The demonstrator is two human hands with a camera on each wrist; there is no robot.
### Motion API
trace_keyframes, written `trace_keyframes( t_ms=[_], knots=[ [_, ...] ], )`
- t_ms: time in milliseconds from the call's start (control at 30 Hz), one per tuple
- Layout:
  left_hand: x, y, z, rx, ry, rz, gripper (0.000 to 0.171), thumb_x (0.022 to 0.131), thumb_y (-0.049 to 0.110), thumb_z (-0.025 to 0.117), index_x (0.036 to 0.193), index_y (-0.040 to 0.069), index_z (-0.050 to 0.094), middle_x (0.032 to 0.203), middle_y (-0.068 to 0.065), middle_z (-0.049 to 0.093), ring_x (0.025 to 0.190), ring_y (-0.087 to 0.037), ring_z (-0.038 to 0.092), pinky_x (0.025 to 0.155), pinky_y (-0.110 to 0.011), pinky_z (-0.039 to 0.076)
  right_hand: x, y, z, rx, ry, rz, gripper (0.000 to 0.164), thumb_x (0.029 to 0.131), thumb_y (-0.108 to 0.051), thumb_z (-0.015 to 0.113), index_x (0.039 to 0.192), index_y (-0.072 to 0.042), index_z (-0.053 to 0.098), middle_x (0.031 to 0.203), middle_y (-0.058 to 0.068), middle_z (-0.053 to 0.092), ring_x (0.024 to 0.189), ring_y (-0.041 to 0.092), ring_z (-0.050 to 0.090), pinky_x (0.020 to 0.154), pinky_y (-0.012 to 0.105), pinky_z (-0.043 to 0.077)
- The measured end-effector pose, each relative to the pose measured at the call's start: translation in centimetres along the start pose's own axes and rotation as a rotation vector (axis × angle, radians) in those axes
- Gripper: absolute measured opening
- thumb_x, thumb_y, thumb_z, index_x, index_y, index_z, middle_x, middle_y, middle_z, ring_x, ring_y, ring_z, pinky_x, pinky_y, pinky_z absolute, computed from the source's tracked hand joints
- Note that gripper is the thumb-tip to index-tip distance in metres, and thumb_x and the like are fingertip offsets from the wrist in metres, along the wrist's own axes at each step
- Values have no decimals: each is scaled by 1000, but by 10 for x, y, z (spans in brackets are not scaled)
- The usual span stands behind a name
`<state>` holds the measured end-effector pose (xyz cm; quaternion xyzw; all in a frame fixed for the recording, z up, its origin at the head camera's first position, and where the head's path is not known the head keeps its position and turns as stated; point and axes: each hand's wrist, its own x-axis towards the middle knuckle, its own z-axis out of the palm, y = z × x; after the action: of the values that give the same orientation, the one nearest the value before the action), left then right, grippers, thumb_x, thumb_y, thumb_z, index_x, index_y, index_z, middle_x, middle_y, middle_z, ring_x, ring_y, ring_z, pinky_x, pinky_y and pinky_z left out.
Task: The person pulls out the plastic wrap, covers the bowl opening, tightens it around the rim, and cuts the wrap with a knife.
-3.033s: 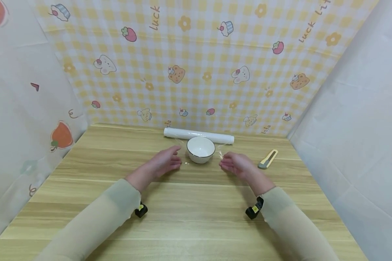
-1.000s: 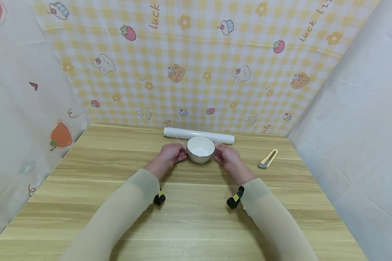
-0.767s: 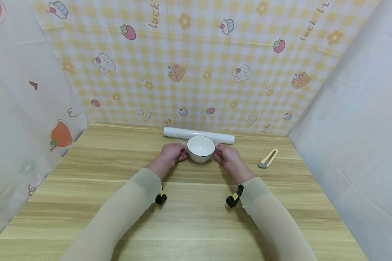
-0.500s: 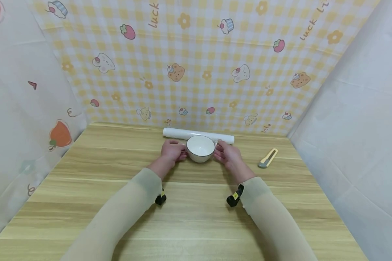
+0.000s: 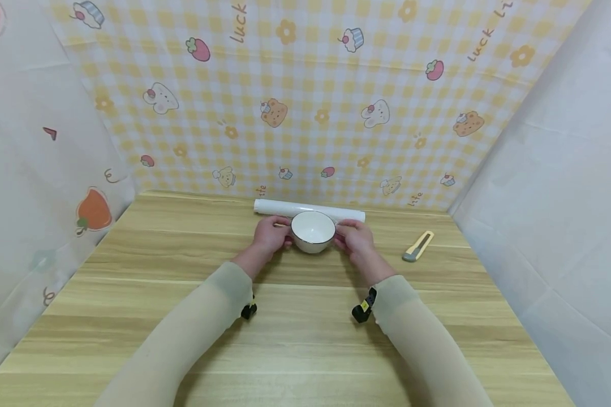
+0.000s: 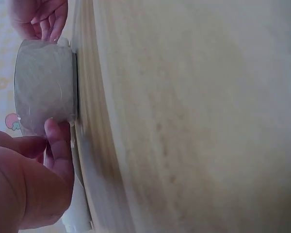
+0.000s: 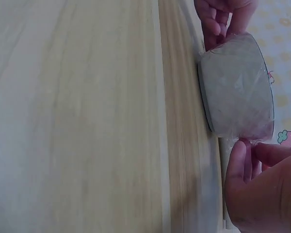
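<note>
At mid-frame the left hand (image 5: 269,235) and right hand (image 5: 357,238), fingers curled, pinch clear film (image 7: 234,85) beside the bowl (image 5: 312,247). Wrapping seems underway; next, any loose edges likely want pressing flat.

The white bowl (image 5: 313,229), its rim edged with a thin dark line, stood upright on the wooden table (image 5: 305,339), mouth facing up. Clear film (image 7: 235,87) clung to its outer wall, creased and glossy.
</note>
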<state>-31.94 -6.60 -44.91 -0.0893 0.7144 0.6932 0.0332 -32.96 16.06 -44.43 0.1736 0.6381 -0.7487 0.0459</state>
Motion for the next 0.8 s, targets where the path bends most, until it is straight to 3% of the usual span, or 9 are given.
trace_keyframes(
  t_ms=[133,300,500,667,800],
  knots=[
    [2,-2,-1,-10,-7,-14,23,105,-4,64,125,-10,75,94,-10,73,62,-10,66,62,-24,62,-1,1,-1,-40,-45,-22,25,105,-2,71,129,5,73,85,-5,75,74,5,71,78,22,65],
    [2,-4,-3,18,-71,-33,32,102,-7,61,133,-9,68,108,-13,71,74,-12,67,69,-24,63,-1,3,-7,-98,-115,-66,30,106,0,66,134,9,70,95,-3,77,82,5,73,89,27,65],
    [-2,-2,-8,163,-155,4,50,93,-14,67,142,-7,57,122,-22,74,88,-17,69,71,-27,63,-1,2,-18,-410,-192,-171,41,102,-1,65,142,1,69,129,15,77,93,10,68,75,21,58],
    [-2,-3,-8,289,-209,50,57,91,-14,73,142,-5,49,120,-26,76,89,-18,68,70,-25,58,0,-2,-21,-698,-288,-309,49,98,3,70,147,4,60,139,27,71,121,30,72,94,30,61],
    [-1,-1,-7,346,-219,70,59,87,-15,75,137,-3,46,114,-26,79,83,-15,67,68,-22,55,0,-5,-21,-853,-332,-362,53,97,3,75,147,3,54,136,25,72,125,37,72,106,42,60]
  ],
)
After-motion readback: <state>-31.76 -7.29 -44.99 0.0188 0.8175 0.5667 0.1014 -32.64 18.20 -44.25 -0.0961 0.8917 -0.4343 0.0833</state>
